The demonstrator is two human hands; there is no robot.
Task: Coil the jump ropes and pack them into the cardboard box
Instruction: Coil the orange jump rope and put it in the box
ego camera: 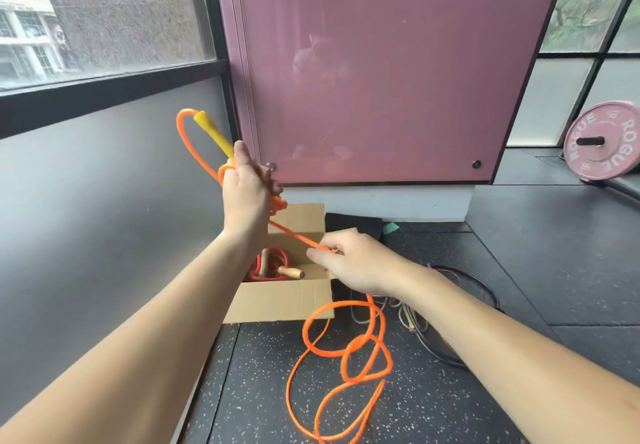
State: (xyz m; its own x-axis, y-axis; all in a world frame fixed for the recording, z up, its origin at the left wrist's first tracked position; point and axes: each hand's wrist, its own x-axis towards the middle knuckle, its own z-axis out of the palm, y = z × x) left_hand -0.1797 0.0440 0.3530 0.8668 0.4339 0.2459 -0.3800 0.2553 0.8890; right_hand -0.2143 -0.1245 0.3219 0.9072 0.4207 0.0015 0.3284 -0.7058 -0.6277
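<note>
Head view: cardboard box [277, 300] open, grey wall [104, 201] tight at its 9 o'clock, free speckled floor [519, 270] at 5 o'clock. Left hand [246, 187] raised, clenched round yellow handle [214, 137] plus orange rope [358, 341] loops. Right hand [349, 263] at its 4 o'clock, over box, pinching taut strand. Slack rope on floor at 6 o'clock. Red rope [275, 260] coiled inside box.

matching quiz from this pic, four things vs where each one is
1. yellow handle
2. red rope
3. weight plate
4. orange rope

a. pinched by the right hand
b. inside the cardboard box
c. sticking up out of the left hand
d. standing upright at the far right

Pairs: 1-c, 2-b, 3-d, 4-a
</note>
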